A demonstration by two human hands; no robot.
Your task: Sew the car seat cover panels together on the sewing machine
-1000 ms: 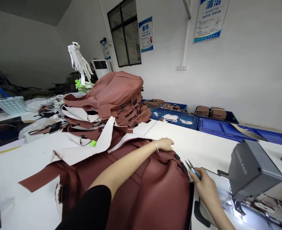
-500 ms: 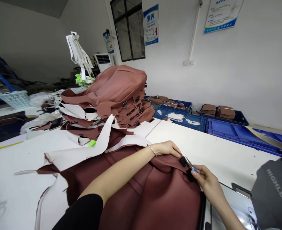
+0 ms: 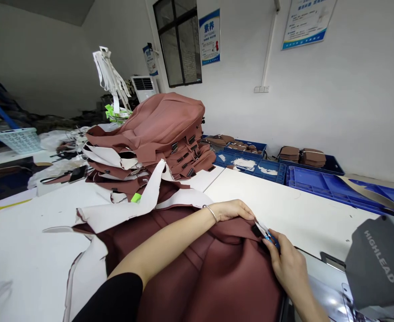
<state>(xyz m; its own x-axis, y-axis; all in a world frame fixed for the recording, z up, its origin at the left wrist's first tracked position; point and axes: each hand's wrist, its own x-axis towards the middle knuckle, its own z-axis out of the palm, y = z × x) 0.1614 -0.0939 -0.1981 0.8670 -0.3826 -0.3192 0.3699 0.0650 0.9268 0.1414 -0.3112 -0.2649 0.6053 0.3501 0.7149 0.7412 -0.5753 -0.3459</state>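
Snips (image 3: 272, 240) sit in the right hand (image 3: 289, 261), handles pinched between thumb and fingers, blades pointing up and left at the cover's edge. Whether the blades are apart or together: cannot tell, too small. Left hand (image 3: 232, 210) has its fingertips pressed together on the same edge, pinching a bit of cover (image 3: 230, 281) just beside the blade tips. Black clip (image 3: 256, 230) sits on that edge, just below the left fingertips and next to the blades. Cover lies rumpled across the near part of the table (image 3: 240, 188), left forearm over it, white backing (image 3: 116, 219) turned up on its far left side. Risk, as judged: tips are very near the left fingertips, so a slip of the cover or a short jab could nick skin. Second risk: clip crowds the blades; a cut made by feel might meet metal or go into the cover, as the folds partly hide the edge. Third: slack cloth could shift if the left pinch loosens. Further out, sewing machine (image 3: 373, 264) stands to the right, close to the right forearm; an elbow swing might knock it. Pile (image 3: 170, 118) of similar covers rises beyond, with crates (image 3: 317, 181) along the wall.
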